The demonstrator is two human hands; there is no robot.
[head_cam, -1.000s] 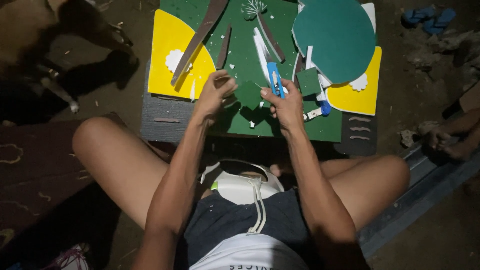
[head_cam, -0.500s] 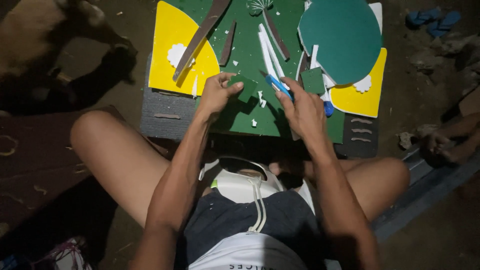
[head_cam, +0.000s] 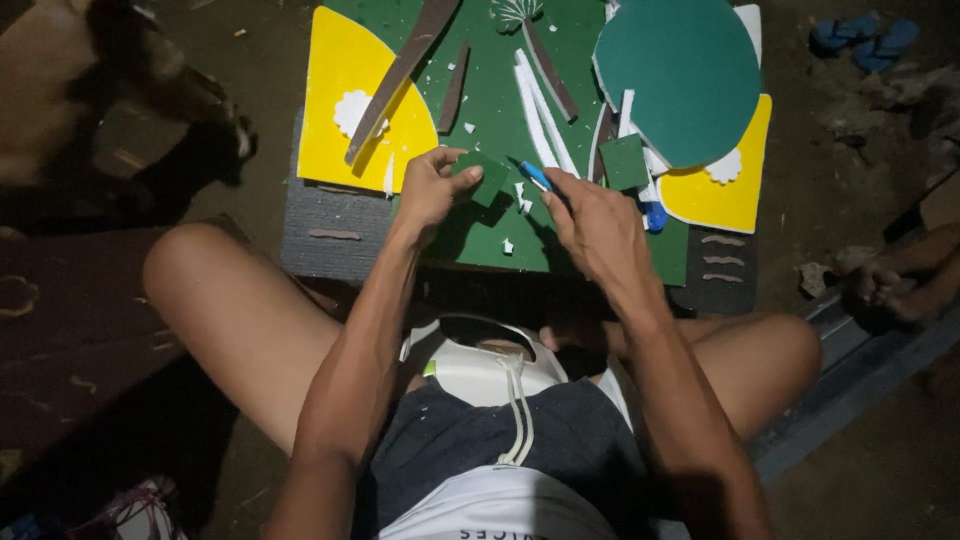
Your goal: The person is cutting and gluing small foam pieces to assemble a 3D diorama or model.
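Pinching a small green foam piece between thumb and fingertips, the left hand holds it just above the green foam board. Just beside it, the right hand is closed around a blue craft knife, whose tip is at the piece's edge. White scraps lie on the board beneath.

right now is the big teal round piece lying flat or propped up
Flat. The teal round piece lies face up over the yellow sheet and white strips, no edge visibly raised.
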